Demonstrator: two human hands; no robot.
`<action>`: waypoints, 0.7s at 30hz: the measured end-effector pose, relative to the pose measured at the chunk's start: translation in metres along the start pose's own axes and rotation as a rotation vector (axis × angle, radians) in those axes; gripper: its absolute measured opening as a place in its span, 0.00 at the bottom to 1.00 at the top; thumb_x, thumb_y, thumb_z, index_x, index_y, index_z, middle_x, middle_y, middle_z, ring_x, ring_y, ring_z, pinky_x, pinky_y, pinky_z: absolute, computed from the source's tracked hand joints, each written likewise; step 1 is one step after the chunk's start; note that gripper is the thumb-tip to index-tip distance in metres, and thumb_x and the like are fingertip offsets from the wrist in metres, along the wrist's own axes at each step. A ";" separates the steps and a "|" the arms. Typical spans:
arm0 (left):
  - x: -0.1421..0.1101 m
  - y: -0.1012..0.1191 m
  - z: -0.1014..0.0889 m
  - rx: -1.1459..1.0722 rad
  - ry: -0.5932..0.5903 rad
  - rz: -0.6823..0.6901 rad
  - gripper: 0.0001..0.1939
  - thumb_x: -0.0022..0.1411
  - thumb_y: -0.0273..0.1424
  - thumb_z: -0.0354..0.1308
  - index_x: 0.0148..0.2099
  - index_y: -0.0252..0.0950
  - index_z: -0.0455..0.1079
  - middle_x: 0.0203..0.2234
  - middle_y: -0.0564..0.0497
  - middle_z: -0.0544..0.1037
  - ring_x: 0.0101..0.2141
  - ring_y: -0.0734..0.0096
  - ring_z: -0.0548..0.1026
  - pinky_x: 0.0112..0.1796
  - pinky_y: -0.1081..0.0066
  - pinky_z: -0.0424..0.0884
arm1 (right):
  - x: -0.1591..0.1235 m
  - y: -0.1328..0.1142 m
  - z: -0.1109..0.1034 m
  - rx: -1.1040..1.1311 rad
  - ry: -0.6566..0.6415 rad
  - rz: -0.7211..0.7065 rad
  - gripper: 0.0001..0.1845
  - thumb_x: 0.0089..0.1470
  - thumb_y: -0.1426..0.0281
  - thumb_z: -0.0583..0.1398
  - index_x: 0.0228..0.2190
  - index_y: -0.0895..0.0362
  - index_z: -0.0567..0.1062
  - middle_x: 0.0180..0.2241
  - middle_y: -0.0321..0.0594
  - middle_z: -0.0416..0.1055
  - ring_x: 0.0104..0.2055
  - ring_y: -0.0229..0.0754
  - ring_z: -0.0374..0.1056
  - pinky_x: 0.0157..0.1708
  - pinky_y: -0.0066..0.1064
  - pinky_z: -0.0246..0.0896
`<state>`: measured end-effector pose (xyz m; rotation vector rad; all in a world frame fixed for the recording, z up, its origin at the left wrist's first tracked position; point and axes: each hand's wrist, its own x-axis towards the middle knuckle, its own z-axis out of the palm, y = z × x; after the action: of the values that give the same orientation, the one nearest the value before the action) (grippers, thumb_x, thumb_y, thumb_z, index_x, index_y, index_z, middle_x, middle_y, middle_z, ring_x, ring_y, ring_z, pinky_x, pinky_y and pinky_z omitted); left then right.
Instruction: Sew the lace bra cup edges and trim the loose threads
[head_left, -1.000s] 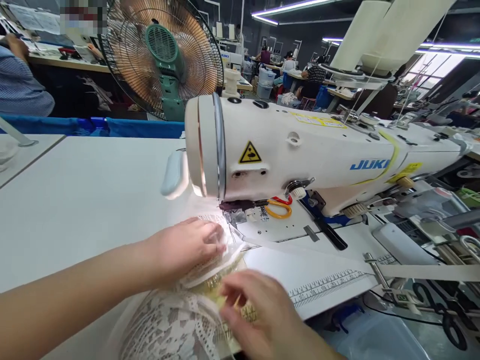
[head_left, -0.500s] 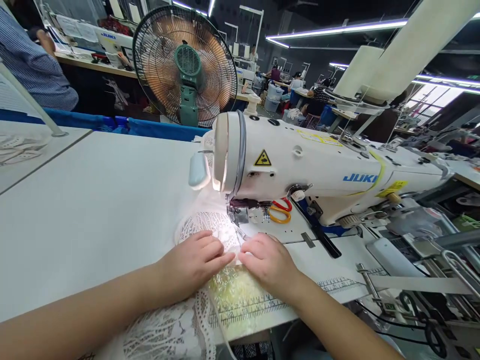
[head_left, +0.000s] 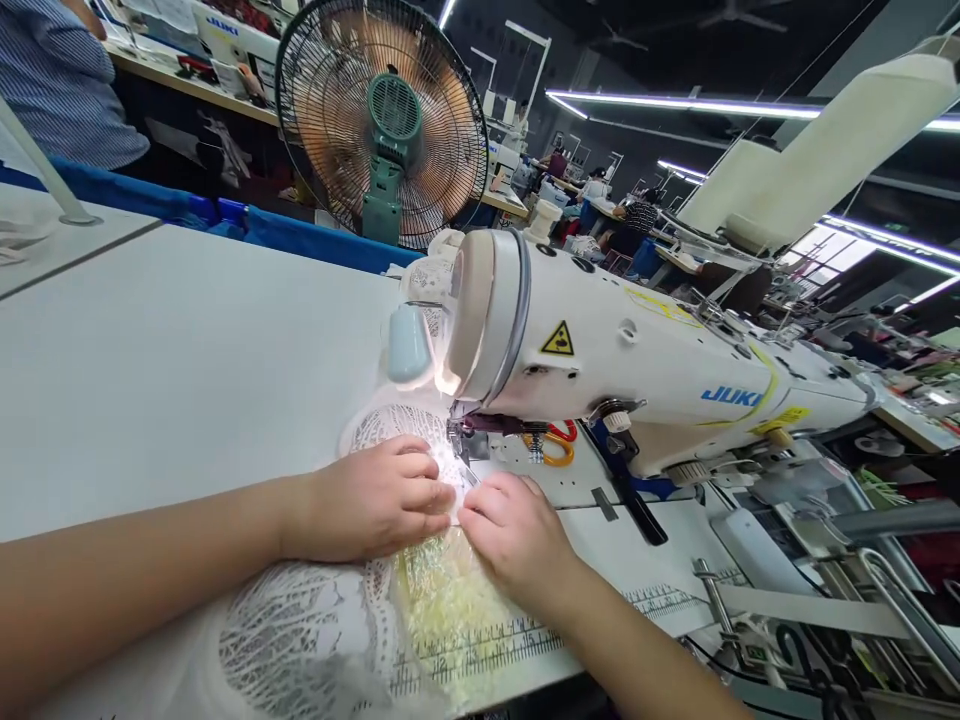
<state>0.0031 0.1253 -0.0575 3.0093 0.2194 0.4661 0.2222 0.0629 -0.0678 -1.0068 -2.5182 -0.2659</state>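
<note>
A white sewing machine (head_left: 637, 360) stands on the white table (head_left: 172, 350). White lace fabric (head_left: 300, 640) lies in front of its presser foot (head_left: 465, 440), with a pale yellow lace piece (head_left: 442, 600) beside it. My left hand (head_left: 367, 500) lies on the white lace just left of the needle, fingers curled and pressing it down. My right hand (head_left: 514, 535) rests on the fabric edge right of it, fingers bent and pressed together at the seam. The two hands almost touch.
Orange-handled scissors (head_left: 555, 445) lie behind the needle under the machine arm. A green standing fan (head_left: 382, 130) is at the table's far edge. A printed ruler (head_left: 517, 640) runs along the near edge. A person in a striped shirt (head_left: 60, 80) stands far left; other workers sit far back.
My right hand came forward from the near edge to the fabric beside the needle. Both hands now press the lace close together. The view shifted left and down.
</note>
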 end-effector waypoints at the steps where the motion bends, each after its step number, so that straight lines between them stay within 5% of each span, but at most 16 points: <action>1: 0.000 -0.003 -0.001 -0.011 0.015 0.014 0.17 0.65 0.25 0.45 0.49 0.46 0.71 0.44 0.48 0.79 0.38 0.61 0.72 0.49 0.55 0.61 | 0.002 0.000 0.000 -0.009 -0.012 0.004 0.07 0.53 0.78 0.56 0.26 0.58 0.72 0.27 0.36 0.69 0.33 0.40 0.58 0.33 0.32 0.50; 11: 0.001 -0.032 -0.001 -0.060 0.010 0.051 0.18 0.63 0.24 0.46 0.47 0.42 0.74 0.44 0.46 0.79 0.42 0.58 0.73 0.53 0.55 0.60 | 0.010 0.001 0.005 -0.057 -0.016 0.068 0.13 0.55 0.66 0.58 0.40 0.60 0.74 0.33 0.41 0.69 0.40 0.45 0.59 0.41 0.37 0.51; 16: 0.001 -0.043 -0.004 -0.132 -0.075 -0.086 0.19 0.63 0.25 0.46 0.47 0.47 0.75 0.45 0.45 0.78 0.46 0.56 0.72 0.47 0.56 0.66 | 0.012 0.002 0.008 -0.067 -0.032 0.121 0.15 0.54 0.65 0.59 0.41 0.60 0.75 0.32 0.41 0.68 0.38 0.45 0.59 0.42 0.38 0.52; 21: 0.006 -0.052 -0.008 -0.229 0.010 -0.196 0.15 0.64 0.30 0.48 0.42 0.45 0.76 0.37 0.45 0.79 0.40 0.60 0.74 0.44 0.61 0.69 | 0.011 0.002 0.011 -0.054 -0.021 0.121 0.17 0.55 0.66 0.58 0.44 0.61 0.74 0.33 0.43 0.68 0.38 0.46 0.60 0.43 0.39 0.54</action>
<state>-0.0005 0.1781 -0.0538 2.7292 0.4262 0.4528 0.2128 0.0746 -0.0722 -1.1838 -2.4687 -0.2896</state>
